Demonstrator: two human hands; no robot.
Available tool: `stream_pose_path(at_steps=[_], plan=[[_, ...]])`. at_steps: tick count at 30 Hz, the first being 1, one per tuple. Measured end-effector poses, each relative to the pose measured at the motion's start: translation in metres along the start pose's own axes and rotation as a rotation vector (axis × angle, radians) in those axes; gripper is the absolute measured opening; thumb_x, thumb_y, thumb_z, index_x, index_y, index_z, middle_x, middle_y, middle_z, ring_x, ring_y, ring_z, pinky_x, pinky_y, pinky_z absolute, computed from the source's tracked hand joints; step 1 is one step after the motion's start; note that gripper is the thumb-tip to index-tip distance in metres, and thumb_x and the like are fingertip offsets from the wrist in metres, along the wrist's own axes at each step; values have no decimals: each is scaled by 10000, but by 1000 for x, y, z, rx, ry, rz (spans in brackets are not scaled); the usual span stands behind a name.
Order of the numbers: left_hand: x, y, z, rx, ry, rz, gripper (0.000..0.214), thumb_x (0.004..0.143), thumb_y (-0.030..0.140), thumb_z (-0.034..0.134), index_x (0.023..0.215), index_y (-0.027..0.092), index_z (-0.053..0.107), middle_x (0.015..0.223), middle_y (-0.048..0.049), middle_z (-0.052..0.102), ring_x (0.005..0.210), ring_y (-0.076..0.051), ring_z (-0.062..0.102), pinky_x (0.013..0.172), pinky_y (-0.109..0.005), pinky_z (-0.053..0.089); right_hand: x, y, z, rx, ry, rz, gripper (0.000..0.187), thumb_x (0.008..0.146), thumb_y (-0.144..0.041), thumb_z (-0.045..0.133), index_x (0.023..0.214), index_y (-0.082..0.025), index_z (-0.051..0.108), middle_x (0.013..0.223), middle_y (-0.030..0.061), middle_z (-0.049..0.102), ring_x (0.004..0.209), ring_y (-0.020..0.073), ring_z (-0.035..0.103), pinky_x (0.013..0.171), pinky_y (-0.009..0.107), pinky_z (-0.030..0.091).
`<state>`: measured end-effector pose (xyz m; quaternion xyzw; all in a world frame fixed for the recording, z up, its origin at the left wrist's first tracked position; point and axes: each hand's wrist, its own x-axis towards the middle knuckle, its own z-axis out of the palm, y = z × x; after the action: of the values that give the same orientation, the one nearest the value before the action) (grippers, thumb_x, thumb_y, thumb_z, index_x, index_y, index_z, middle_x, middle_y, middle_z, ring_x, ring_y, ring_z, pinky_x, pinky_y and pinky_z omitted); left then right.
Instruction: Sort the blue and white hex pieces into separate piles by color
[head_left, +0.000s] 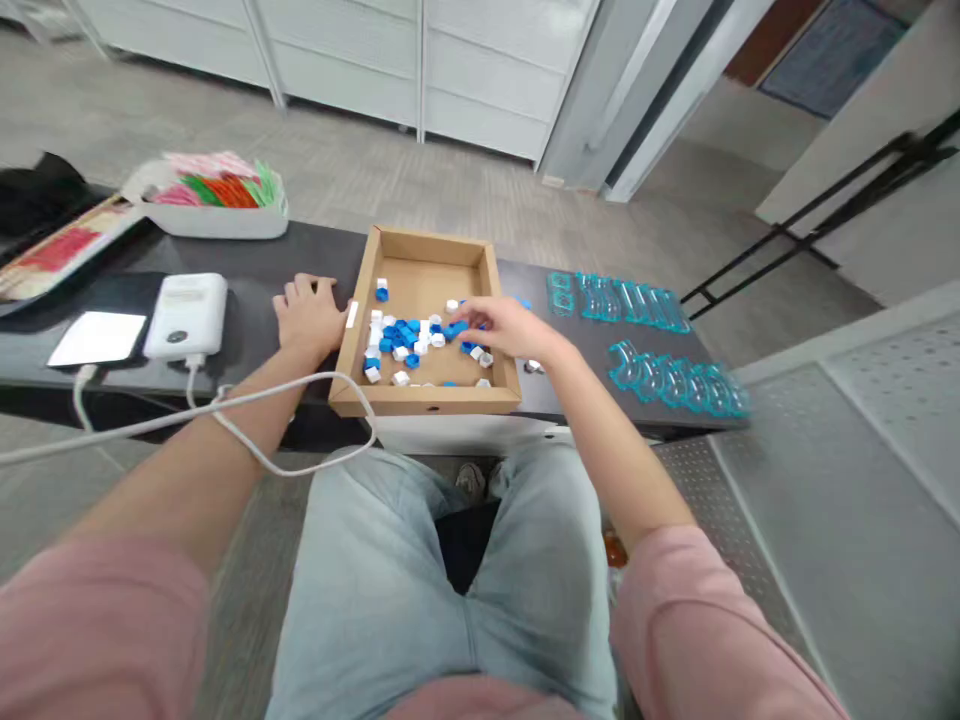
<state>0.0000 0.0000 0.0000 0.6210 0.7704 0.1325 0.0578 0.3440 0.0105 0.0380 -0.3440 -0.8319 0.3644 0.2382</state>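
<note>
A shallow cardboard tray (426, 250) sits on the dark table and holds several small blue and white plastic pieces (401, 340). My right hand (504, 328) reaches into the tray from the right, its fingertips pinched together over the pieces; what they hold is too small to make out. My left hand (309, 312) lies flat on the table just left of the tray, fingers stretched out, touching the tray's left wall.
A white power bank (186, 316) with a cable (247, 410) lies left beside a white card (99, 338). A grey tray of coloured items (214, 195) stands at the back left. Rows of teal transparent holders (645, 335) lie right of the cardboard tray.
</note>
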Motion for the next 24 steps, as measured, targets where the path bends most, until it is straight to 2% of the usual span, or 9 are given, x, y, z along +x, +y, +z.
stream_pose_path(at_steps=[4,7,11,16,21,24], plan=[[-1,-1,-1,-2,-11,5,740,1110,492,424,1726,121,597,1757,-308,495,1589,-502,468,1308,-610,359,-44,47,-51,80,328,117,484,847,-541,963,1209,-254,818,1108,52,833,984,238,771,956,417,671],[0,-1,-4,-4,-44,28,756,1112,466,430,1732,56,569,1761,-330,470,1584,-510,454,1304,-637,351,-70,84,-67,79,452,268,534,748,-510,999,1166,-244,800,1110,58,808,941,238,774,899,412,666],[0,0,-6,0,-35,28,729,1121,433,439,1719,38,568,1753,-349,467,1583,-519,455,1288,-650,357,-85,116,-66,-42,492,452,430,784,-465,968,1103,-228,804,1082,76,816,868,247,780,902,445,658],[1,-1,-3,23,-37,22,727,1124,450,446,1725,59,565,1752,-343,474,1569,-516,467,1280,-643,370,-80,129,-59,-245,492,407,277,868,-391,907,1083,-220,871,972,65,764,910,259,747,1023,466,648],[3,-3,0,24,-28,19,716,1129,459,444,1722,80,573,1754,-330,478,1568,-498,467,1290,-631,362,-78,138,-52,-106,529,376,452,876,-411,843,1281,-212,812,918,8,761,739,194,629,806,381,603],[4,-3,1,23,-23,21,717,1123,467,450,1716,85,580,1749,-328,483,1567,-501,460,1287,-640,364,-79,141,-48,-41,561,342,541,839,-446,873,1324,-229,767,984,15,794,724,179,623,771,364,582]])
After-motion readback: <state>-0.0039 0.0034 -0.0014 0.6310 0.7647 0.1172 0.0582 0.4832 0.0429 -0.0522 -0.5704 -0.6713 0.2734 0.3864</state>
